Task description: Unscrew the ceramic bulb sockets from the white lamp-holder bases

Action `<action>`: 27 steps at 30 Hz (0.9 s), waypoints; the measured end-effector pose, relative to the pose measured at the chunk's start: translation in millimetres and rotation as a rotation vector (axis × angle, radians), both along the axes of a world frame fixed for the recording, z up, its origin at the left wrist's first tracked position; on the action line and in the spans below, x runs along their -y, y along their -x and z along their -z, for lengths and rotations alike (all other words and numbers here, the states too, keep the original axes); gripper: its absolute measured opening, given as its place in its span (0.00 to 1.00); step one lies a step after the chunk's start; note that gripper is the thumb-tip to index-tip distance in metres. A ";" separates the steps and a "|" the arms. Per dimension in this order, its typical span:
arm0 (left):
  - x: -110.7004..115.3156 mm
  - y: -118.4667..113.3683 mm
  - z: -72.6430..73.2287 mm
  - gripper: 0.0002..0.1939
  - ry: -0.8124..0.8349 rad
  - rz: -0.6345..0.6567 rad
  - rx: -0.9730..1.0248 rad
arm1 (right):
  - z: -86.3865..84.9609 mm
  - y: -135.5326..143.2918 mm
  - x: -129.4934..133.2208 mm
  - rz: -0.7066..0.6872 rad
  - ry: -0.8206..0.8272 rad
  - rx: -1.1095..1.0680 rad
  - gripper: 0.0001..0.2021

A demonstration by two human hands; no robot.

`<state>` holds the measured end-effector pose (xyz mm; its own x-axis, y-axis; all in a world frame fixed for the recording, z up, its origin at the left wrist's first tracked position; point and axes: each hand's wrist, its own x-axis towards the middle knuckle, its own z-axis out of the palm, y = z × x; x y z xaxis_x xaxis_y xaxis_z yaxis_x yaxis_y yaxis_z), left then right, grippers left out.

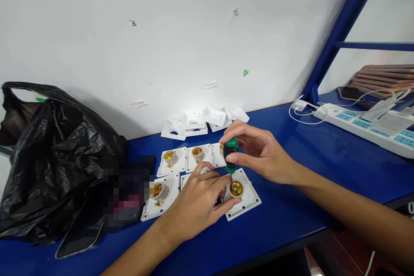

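Observation:
My right hand (255,148) grips a screwdriver (230,155) with a green and black handle, held upright. Its shaft points down into the brass-lined cup of a white square lamp holder (247,207) lying on the blue table. Against the left side of that cup rest the fingers of my left hand (202,198), thumb in front, steadying it. Behind and to the left lie several more lamp holders (161,194) of the same kind, with brass screws or terminals beside their cups. My left hand partly covers one of them.
White square covers (194,123) lie piled along the wall. A black plastic bag (58,159) and a phone (82,228) are at the left, beside a blurred patch. At the right, a white power strip (365,127) with cables lies before a stack of flat items (384,78).

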<state>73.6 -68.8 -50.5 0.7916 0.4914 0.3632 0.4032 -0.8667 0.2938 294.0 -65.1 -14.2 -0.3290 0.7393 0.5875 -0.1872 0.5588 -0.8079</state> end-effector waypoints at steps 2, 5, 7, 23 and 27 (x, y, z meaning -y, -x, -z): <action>0.0 0.5 0.7 0.11 -0.005 0.002 0.005 | -1.0 0.9 0.3 0.019 -0.018 -0.010 0.13; 0.4 1.0 1.0 0.11 0.004 0.004 -0.004 | -2.0 1.4 0.4 0.032 -0.013 -0.035 0.12; 0.6 1.0 0.6 0.10 0.009 0.005 -0.007 | -2.2 1.2 0.6 0.039 -0.014 -0.036 0.12; -0.1 0.8 2.2 0.10 -0.001 0.023 0.026 | 0.1 2.1 1.9 0.107 -0.095 0.026 0.15; -0.1 0.6 1.7 0.10 0.001 0.020 0.030 | -0.5 2.4 3.1 0.177 -0.129 0.058 0.14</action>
<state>73.0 -68.7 -52.2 0.7898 0.4761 0.3868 0.3770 -0.8741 0.3061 291.6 -68.2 -13.6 -0.2365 0.7086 0.6648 -0.0328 0.6780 -0.7343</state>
